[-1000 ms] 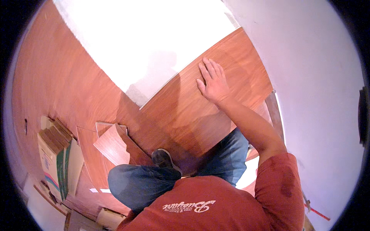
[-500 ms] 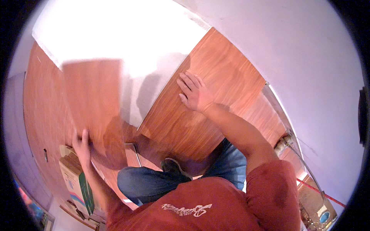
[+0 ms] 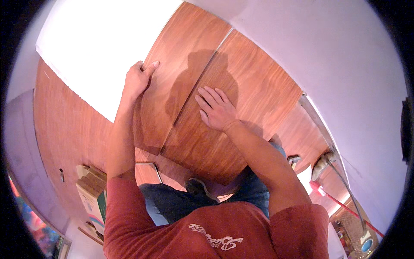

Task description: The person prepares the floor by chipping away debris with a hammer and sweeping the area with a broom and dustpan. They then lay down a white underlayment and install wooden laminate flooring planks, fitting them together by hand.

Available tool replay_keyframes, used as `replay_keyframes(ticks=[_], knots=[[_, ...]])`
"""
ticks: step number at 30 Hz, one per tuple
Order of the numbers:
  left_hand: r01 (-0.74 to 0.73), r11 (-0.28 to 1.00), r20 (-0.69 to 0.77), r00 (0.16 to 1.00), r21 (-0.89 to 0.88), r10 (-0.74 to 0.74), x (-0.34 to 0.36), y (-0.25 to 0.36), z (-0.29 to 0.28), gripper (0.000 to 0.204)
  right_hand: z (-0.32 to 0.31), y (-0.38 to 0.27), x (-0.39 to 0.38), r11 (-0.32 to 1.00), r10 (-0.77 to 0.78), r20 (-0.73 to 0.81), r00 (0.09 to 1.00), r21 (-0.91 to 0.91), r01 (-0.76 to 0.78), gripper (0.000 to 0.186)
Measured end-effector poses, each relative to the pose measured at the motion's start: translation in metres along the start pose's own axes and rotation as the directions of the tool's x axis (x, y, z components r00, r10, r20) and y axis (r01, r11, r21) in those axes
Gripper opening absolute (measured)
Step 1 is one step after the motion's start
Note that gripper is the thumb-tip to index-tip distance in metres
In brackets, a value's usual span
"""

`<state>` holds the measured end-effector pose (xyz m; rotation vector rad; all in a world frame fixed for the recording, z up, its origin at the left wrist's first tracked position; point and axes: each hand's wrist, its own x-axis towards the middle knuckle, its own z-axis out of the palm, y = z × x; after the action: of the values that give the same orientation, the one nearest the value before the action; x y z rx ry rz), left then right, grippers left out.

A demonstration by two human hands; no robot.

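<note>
A wood-grain floor plank (image 3: 166, 99) lies across the white sheet, its long edge close beside a second wood-grain plank (image 3: 254, 86) on the right. Between the two runs a narrow seam, dark near me and pale at the far end. My left hand (image 3: 139, 80) grips the left edge of the left plank, thumb on top and the other fingers at the edge, partly hidden. Flat on the right plank, just right of the seam, rests my right hand (image 3: 217, 110) with its fingers stretched out. A shadow falls over both planks.
The white sheet (image 3: 99, 52) spreads to the far left, bordered by wood-look floor (image 3: 73, 121). A pale wall (image 3: 345, 86) rises on the right. Cartons (image 3: 92, 185) stand at lower left. A metal square (image 3: 155, 170) lies near my knee. A red-handled tool (image 3: 340, 200) is at lower right.
The left plank has swung from upright at my left to lying beside the right plank. My left hand moved forward and right with it. My right hand stays almost where it was.
</note>
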<state>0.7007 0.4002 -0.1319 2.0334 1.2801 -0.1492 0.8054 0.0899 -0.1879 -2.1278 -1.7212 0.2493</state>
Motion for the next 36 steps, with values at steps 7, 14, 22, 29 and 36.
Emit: replay_keyframes(ticks=[7,14,22,29,36], knots=[[0.028,1.000,-0.003,1.000,0.010,-0.028,0.003,0.006,0.007,0.061,-0.003,0.001,0.001,1.000,-0.012,-0.007,1.000,0.019,0.012,0.049],[-0.024,1.000,-0.025,0.999,0.000,0.024,0.007,0.002,0.011,0.062,-0.004,0.002,0.001,0.999,-0.017,-0.008,1.000,0.036,0.017,0.051],[-0.034,0.999,-0.001,0.999,0.035,0.034,0.016,-0.006,0.010,0.063,-0.004,0.003,0.002,0.999,-0.019,0.002,1.000,0.037,0.019,0.054],[-0.011,1.000,-0.008,1.000,-0.007,0.011,0.015,-0.005,0.011,0.062,-0.005,0.002,0.001,0.999,-0.012,0.019,1.000,0.031,0.011,0.055],[-0.028,0.999,0.015,0.999,0.036,0.028,0.016,-0.003,0.006,0.062,-0.006,0.001,0.001,0.999,-0.019,0.001,1.000,0.033,0.019,0.054]])
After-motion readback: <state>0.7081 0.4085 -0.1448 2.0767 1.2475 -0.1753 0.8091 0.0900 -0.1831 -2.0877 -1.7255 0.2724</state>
